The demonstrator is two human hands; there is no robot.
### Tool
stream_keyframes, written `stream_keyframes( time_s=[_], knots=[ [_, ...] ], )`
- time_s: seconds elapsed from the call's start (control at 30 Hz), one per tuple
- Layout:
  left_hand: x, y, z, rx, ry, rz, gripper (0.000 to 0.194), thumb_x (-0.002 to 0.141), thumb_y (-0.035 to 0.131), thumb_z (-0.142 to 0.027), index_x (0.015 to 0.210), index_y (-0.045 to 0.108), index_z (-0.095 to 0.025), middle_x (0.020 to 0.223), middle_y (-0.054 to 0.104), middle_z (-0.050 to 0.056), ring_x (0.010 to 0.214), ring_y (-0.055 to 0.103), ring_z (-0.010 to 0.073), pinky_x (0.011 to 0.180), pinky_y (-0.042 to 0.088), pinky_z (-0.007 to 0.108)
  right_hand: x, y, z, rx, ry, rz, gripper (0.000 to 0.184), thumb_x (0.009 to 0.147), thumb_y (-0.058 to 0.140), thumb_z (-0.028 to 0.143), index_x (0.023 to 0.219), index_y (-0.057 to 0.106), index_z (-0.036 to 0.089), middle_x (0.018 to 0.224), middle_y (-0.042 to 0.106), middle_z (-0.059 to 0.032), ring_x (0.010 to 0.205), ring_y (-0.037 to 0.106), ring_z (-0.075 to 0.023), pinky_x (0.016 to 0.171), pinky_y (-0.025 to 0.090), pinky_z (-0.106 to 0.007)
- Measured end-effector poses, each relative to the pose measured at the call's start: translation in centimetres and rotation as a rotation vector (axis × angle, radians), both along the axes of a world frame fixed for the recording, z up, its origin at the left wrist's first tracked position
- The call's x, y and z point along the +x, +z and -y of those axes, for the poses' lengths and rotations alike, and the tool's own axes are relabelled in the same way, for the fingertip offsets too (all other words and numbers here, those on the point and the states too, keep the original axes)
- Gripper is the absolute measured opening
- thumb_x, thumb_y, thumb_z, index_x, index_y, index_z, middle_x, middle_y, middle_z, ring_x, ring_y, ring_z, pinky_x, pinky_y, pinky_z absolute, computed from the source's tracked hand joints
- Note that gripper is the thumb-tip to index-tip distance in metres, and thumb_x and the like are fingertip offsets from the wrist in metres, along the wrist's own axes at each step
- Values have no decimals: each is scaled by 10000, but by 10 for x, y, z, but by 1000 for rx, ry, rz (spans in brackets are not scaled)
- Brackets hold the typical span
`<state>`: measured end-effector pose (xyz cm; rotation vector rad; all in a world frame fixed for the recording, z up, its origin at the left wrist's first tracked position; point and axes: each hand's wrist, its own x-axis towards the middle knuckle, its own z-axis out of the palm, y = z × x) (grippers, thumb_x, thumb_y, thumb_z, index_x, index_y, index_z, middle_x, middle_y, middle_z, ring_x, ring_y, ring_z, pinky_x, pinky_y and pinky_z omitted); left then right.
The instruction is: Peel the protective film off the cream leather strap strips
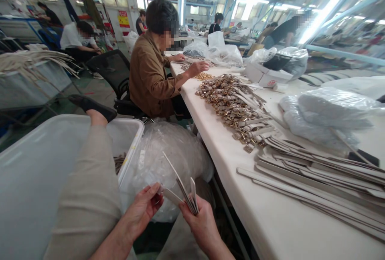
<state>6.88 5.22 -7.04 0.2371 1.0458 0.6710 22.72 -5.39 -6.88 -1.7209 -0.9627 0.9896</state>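
Note:
Several thin grey-beige straps [187, 196] fan upward out of my right hand [201, 220], whose fingers are wrapped around their lower ends. One strap leans left from this bunch, and my left hand [146, 204] pinches its tip between thumb and fingers. Both hands are above my lap, left of the table edge. On the white table [222, 163] lies a stack of long flat straps [309, 175]. Beyond it is a heap of short straps with gold-coloured buckles [234, 107].
A large white bin [132, 125] stands at left, with my leg across it. A clear plastic bag [177, 151] bulges between bin and table. A co-worker in a brown jacket [150, 71] sits at the table's far side. Plastic-wrapped packs [327, 107] lie at right.

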Motion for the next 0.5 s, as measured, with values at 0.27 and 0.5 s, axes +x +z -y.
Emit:
stream_keyframes(
  time_s=[0.27,0.5],
  knots=[
    [4,3,3,13,-5,-19,385,502,977,-209,766,708,-131,705,707,-10,596,635,105,583,560,201,-3,-11,-1,-7,34,79,228,852,582,286,672,466,206,641,477,28,624,430,-140,576,315,-251],
    [11,-6,22,109,-146,-31,444,461,987,-372,750,742,-141,743,701,8,653,614,112,666,535,222,-10,-4,-8,-5,41,43,258,869,602,333,670,501,203,619,523,16,592,467,-140,543,351,-242]
  ],
)
